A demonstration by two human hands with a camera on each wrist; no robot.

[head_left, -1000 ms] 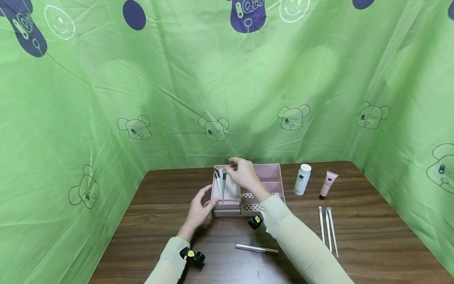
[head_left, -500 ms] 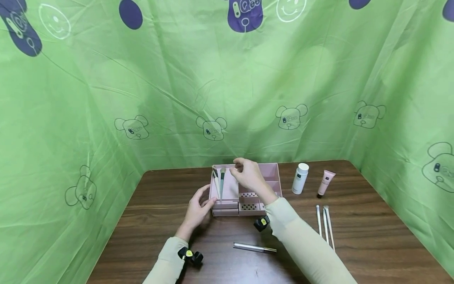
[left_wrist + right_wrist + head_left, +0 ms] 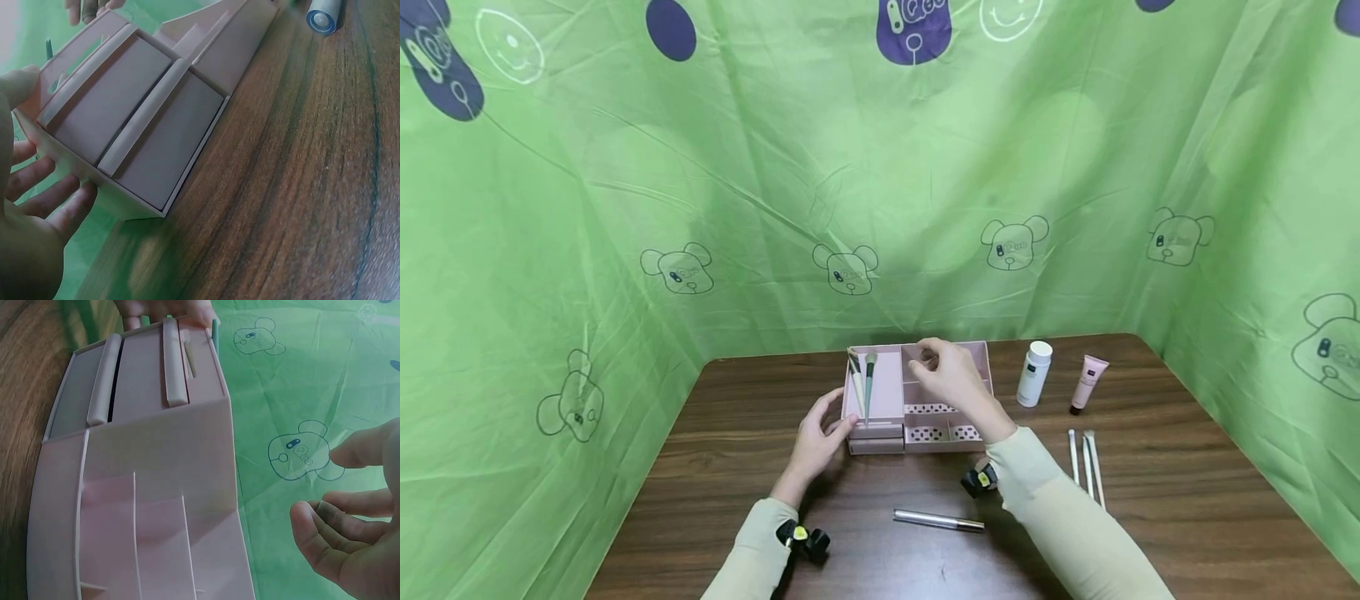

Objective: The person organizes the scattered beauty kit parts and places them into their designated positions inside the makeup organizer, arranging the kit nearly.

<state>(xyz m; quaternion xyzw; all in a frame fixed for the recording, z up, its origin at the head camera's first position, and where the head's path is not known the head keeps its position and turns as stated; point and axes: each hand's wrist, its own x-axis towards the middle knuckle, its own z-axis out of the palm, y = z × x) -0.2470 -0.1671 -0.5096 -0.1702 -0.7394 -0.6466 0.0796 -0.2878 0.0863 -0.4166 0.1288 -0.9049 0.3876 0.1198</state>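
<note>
A pink desktop organizer (image 3: 878,446) stands at the back of the table, with two drawers at its left front and open compartments to the right. A green-handled makeup brush (image 3: 869,387) and a pale-handled makeup brush (image 3: 857,382) lean in its upper left tray. My left hand (image 3: 816,440) holds the organizer's front left corner, thumb on the top edge and fingers along the side wall (image 3: 69,172). Above the right compartments hovers my right hand (image 3: 957,382). Its fingers are loosely bent with a gap between thumb and index, and nothing is in them (image 3: 350,519).
A silver pen-like tube (image 3: 938,521) lies in front of the organizer. To the right stand a white bottle (image 3: 1034,375) and a pink squeeze tube (image 3: 1087,385). Three slim brushes (image 3: 1086,462) lie nearer on the wooden table (image 3: 722,450). Green cloth (image 3: 775,317) hangs around it.
My right hand has moved right, away from the two makeup brushes and over the compartments. The left hand has kept its place on the organizer. The head view has shifted slightly.
</note>
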